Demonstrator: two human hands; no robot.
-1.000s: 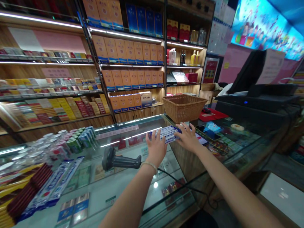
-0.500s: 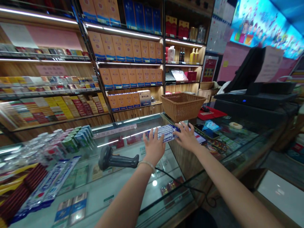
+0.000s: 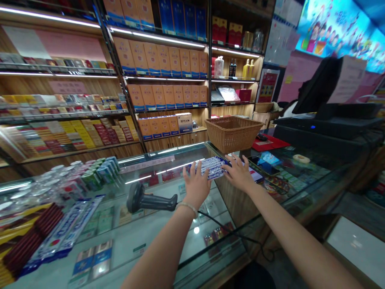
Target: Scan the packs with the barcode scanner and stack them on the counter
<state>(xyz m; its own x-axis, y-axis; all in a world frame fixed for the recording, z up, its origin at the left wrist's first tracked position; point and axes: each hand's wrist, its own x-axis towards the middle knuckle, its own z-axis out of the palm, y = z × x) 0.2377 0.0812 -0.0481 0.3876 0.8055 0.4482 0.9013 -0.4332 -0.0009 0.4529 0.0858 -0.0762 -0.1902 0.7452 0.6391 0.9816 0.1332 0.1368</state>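
Packets point(image 3: 211, 165), slim and wrapped in blue and white, lie flat in a side-by-side bundle on the glass counter point(image 3: 162, 235), between the two hands. Against the pictures just before, bundle and hands have hardly shifted on the glass; only the view has moved slightly, which I read as steady handling in place rather than carrying. The bundle's long axis runs roughly crosswise, one end toward each hand; the print is too small to tell which end is the top. The left hand point(image 3: 196, 186) has its fingers spread at the left end, not closed around it. The right hand point(image 3: 238, 173) bends its fingers onto the right end, but I cannot tell whether they pinch. Nearer and to the left lies a grey scanner point(image 3: 150, 200); just beyond the bundle stands a wicker basket point(image 3: 233, 136), with orange boxes point(image 3: 158, 59) on shelves behind.
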